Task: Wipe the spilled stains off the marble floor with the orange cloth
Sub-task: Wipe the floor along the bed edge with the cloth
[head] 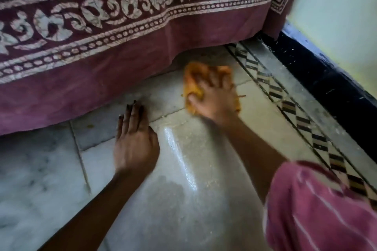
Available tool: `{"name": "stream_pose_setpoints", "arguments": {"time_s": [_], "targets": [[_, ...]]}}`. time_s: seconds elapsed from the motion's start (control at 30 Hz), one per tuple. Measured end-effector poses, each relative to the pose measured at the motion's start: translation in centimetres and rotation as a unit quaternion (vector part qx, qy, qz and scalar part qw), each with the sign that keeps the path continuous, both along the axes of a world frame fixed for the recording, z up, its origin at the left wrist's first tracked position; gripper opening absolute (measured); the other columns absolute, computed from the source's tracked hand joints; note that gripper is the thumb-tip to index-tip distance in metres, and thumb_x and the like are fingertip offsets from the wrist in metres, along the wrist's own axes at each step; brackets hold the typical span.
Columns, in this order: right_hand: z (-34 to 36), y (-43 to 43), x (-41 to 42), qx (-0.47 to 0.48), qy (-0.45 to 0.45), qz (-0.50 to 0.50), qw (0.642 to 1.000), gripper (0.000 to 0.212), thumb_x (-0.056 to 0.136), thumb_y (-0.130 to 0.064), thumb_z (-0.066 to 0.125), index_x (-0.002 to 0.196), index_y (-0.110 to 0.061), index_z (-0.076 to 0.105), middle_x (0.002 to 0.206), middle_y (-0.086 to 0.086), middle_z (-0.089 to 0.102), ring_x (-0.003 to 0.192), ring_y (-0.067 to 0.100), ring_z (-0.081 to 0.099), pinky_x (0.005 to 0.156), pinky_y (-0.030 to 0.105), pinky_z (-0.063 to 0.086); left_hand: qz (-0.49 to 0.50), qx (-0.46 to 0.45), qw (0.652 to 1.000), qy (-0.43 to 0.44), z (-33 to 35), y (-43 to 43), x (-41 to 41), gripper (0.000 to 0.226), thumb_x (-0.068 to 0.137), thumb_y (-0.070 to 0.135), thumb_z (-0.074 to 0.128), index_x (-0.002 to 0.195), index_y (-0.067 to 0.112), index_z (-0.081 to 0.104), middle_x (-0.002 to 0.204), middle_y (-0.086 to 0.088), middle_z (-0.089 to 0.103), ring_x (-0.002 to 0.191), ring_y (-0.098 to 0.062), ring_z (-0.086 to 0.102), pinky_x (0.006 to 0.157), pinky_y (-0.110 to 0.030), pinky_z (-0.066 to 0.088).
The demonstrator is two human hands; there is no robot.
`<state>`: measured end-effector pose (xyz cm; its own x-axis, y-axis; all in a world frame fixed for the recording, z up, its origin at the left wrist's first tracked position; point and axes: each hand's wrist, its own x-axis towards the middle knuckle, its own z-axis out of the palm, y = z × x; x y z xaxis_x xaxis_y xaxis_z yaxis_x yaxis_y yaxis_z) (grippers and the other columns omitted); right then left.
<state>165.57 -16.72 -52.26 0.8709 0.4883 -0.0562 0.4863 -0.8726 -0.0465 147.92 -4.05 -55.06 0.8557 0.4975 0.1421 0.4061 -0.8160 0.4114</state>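
My right hand [214, 100] presses down on the bunched orange cloth [194, 76] on the white marble floor [204, 199], close to the hanging edge of a maroon bedsheet. The hand and cloth are blurred. My left hand [135, 138] lies flat on the floor to the left of it, palm down, fingers apart, holding nothing. A wet glossy streak [179, 153] runs across the tile between my arms. A small yellowish stain [89, 126] sits on the tile left of my left hand, near the sheet's hem.
The maroon and white patterned bedsheet [122, 36] hangs down to the floor across the top. A black-and-white diamond tile border [293, 108] runs diagonally at the right, beside a dark skirting [326, 79] and pale wall. A pink striped sleeve [318, 210] fills the lower right.
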Motion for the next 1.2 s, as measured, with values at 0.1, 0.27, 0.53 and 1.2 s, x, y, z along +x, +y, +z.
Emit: {"name": "stream_pose_setpoints", "arguments": {"time_s": [0.1,0.27,0.53,1.2], "targets": [[-0.4,-4.1,-7.2,0.035,-0.006,0.181,0.983,0.074,0.078,-0.07,0.033,0.145,-0.044,0.014,0.158,-0.002,0.012,0.143,0.033,0.009,0.109,0.058,0.021,0.005,-0.002,1.0,0.007,0.2,-0.3,-0.1,0.057,0.089,0.021,0.026,0.142,0.0,0.03,0.151,-0.015,0.024,0.141,-0.022,0.013,0.115,-0.039,0.012],[-0.7,-12.6,1.7,-0.008,-0.041,0.057,0.997,0.068,0.085,-0.066,0.026,0.146,-0.039,0.018,0.157,0.004,0.015,0.142,0.034,0.014,0.105,0.058,0.029,0.007,0.018,0.999,0.042,-0.5,-0.4,0.2,0.06,0.089,0.023,0.016,0.142,-0.002,0.029,0.151,-0.017,0.022,0.142,-0.028,0.014,0.115,-0.042,0.013],[-0.3,5.7,1.1,0.053,-0.024,0.104,0.993,0.065,0.08,-0.064,0.04,0.139,-0.036,0.038,0.151,0.001,0.033,0.138,0.034,0.025,0.11,0.05,0.023,0.017,0.013,1.0,0.023,0.1,-0.1,0.2,0.058,0.088,0.022,0.028,0.138,-0.005,0.035,0.147,-0.018,0.031,0.137,-0.022,0.02,0.114,-0.032,0.007],[-0.4,-3.3,-8.1,0.01,-0.001,0.116,0.993,0.081,0.07,-0.07,0.017,0.146,-0.042,0.012,0.158,-0.002,0.008,0.144,0.033,0.003,0.111,0.057,0.016,-0.005,0.0,1.0,0.026,1.3,-0.3,-1.4,0.053,0.097,0.022,0.033,0.144,-0.001,0.022,0.152,-0.015,0.021,0.142,-0.024,0.016,0.116,-0.033,0.01]]}}
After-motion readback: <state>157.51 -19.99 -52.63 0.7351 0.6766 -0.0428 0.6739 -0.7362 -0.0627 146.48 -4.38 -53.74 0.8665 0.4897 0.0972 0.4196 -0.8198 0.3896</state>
